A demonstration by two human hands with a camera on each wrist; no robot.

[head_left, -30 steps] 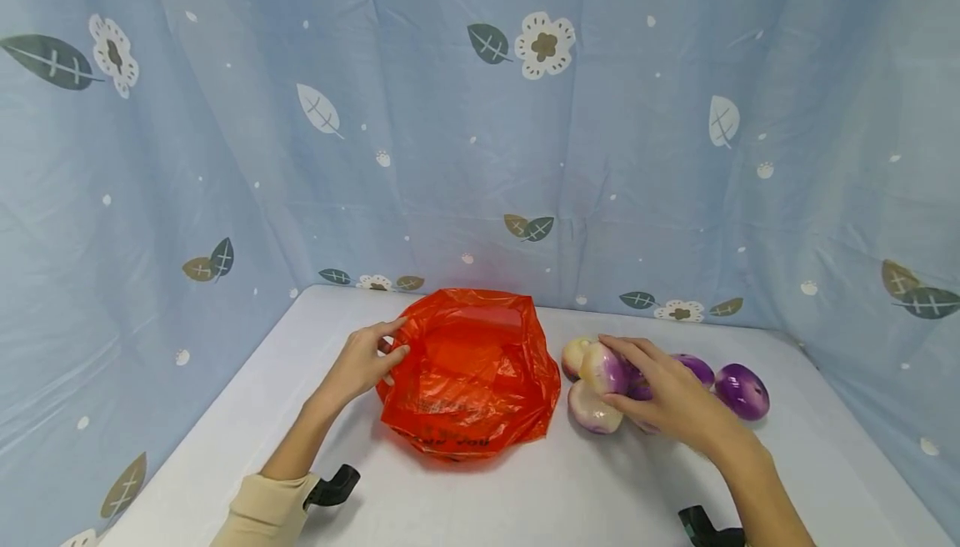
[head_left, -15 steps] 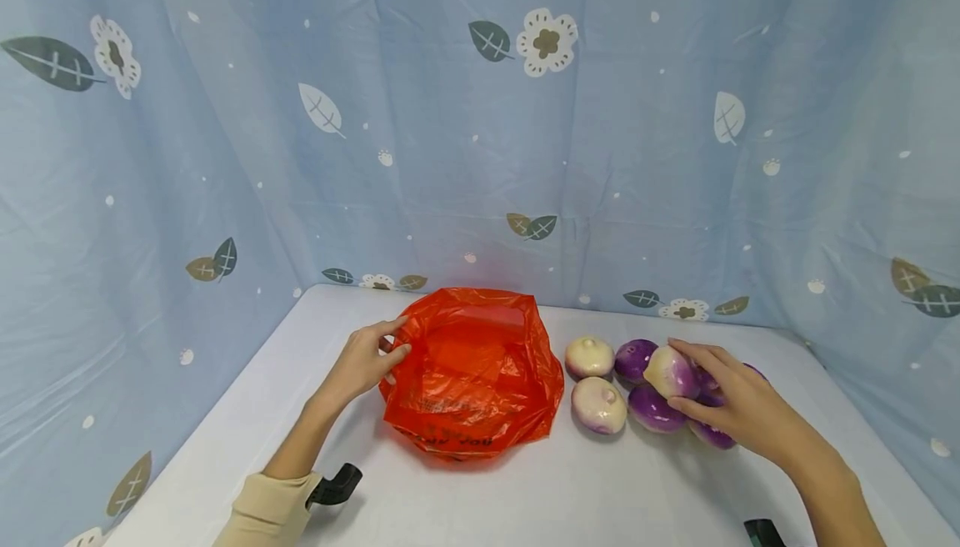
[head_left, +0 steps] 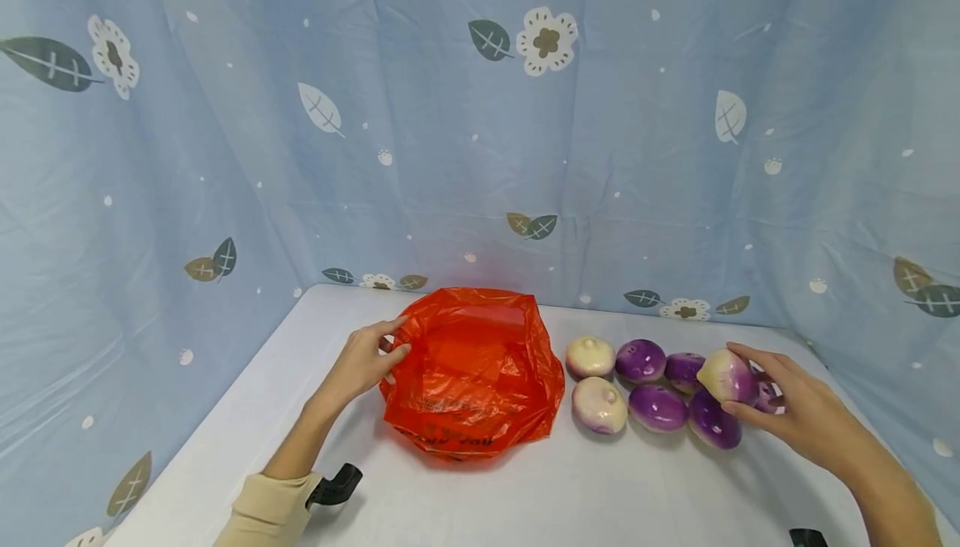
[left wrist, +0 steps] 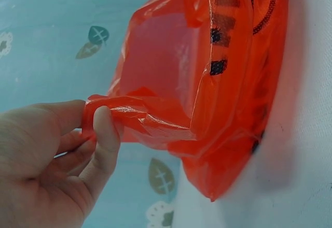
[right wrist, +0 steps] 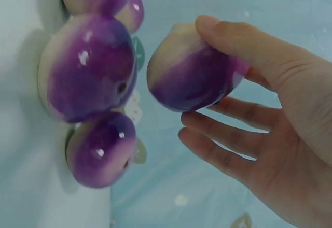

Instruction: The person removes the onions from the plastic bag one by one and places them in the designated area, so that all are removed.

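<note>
My left hand [head_left: 367, 359] pinches the left rim of a red plastic bag [head_left: 472, 405], whose mouth gapes toward me. In the left wrist view, the thumb and fingers grip a fold of the bag's film [left wrist: 145, 109]. My right hand [head_left: 810, 414] holds a purple-and-white onion [head_left: 726, 376] above the right end of a group of onions. Seen from the right wrist, the thumb lies on the upper side of this onion [right wrist: 194, 77] and fingers are beneath it, apart from the others. Another onion [head_left: 767, 397] is partly hidden behind the right hand.
Several onions sit close together on the white table [head_left: 547, 497], right of the bag. Two paler ones, a rear onion [head_left: 590, 357] and a front onion [head_left: 599, 405], lie nearest the bag. A blue patterned curtain [head_left: 420, 155] encloses the back and sides.
My right hand has carried the onion to the right, from over the onions near the bag to the group's right end. The left hand and the bag have hardly moved.
</note>
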